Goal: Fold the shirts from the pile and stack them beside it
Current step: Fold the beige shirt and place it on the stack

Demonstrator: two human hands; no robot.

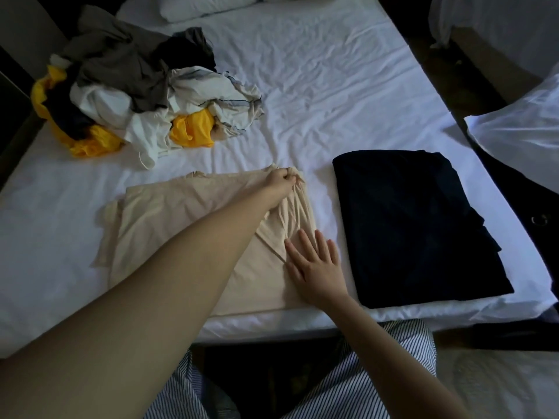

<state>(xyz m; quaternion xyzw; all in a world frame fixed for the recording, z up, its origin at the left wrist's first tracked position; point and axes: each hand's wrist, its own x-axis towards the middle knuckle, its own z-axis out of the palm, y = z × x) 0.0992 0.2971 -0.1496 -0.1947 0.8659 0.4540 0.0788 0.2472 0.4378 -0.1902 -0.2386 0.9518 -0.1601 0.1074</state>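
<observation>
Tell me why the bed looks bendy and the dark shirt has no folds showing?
Head view: the wide-angle lens bows the bed edges; dim room light turns the folded dark shirt into a near-black patch, while the beige shirt and both arms stay clear.

White fitted bed sheet, cotton, creased throughout; covers the mattress and fills most of the view. White pillow, soft and rumpled, on the sheet at 12 o'clock, partly cut by the frame edge. Second white pillow, glossy, at 3 o'clock, beyond the bed's edge. White draped cloth at 1 o'clock, across a dark gap. Blue-and-white striped garment, worn by the person, at 6 o'clock. Small metal ring on a dark surface, 3 o'clock.
</observation>
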